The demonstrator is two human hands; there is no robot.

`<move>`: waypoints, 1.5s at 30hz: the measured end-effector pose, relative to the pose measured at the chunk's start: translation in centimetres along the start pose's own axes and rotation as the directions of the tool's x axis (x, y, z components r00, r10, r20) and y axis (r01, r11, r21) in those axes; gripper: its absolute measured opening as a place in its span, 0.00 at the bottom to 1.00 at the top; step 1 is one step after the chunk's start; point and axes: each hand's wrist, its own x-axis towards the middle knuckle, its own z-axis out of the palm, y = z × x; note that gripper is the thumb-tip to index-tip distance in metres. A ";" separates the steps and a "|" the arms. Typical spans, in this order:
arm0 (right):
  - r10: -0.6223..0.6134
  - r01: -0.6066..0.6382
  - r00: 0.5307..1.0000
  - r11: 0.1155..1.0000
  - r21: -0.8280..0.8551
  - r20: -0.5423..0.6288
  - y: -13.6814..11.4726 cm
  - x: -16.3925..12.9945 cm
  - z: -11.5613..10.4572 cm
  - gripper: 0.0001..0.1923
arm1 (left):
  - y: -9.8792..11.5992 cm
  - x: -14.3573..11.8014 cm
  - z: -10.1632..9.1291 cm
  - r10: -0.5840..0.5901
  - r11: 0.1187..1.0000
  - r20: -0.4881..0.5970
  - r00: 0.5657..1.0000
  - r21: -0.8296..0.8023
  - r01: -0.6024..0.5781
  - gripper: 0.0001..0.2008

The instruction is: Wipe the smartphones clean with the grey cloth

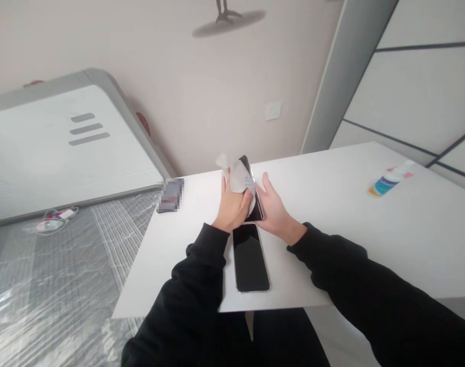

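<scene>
Hands [251, 206] w/ cloth [238, 176] on phone [255, 204]; 2nd phone [250, 257] near table edge [278, 305].

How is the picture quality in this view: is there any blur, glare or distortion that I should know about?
In the head view, light is soft and even; the hands cast only faint shadows on the white table. A dark item at the table's left edge is pixelated. The lying phone has a dark screen without strong glare. The bottle at far right looks soft. Wall lines lean, showing wide-angle distortion.
</scene>
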 end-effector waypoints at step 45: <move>-0.131 0.107 0.983 0.979 -0.174 -0.132 -1.9 0.3 -1.6 0.45 | 1.0 -1.0 2.8 0.130 0.990 0.167 0.977 0.034 -0.138 0.36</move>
